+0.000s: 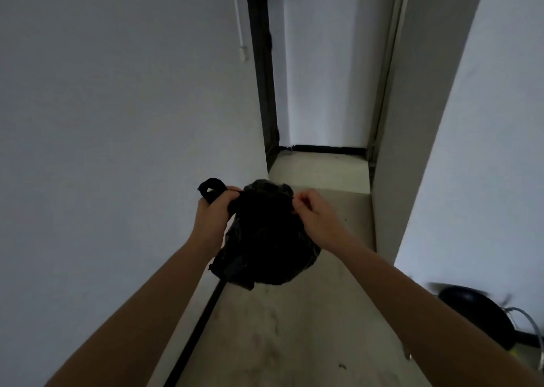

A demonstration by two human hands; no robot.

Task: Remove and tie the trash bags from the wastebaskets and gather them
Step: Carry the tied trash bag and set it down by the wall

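My left hand [216, 214] gripped the bag's handle loop [209, 189], fingers curled round it; my right hand [312, 211] pinched the opposite edge. Between them the trash bag [265, 245] hung above the floor [294, 342], long axis upright, gathered top up, bulging bottom pointing down.

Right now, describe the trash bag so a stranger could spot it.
In the narrow white-walled hallway, the left hand and right hand hold up a black trash bag by its top. Unlike the dark round object low on the right, it is crumpled and off the floor.
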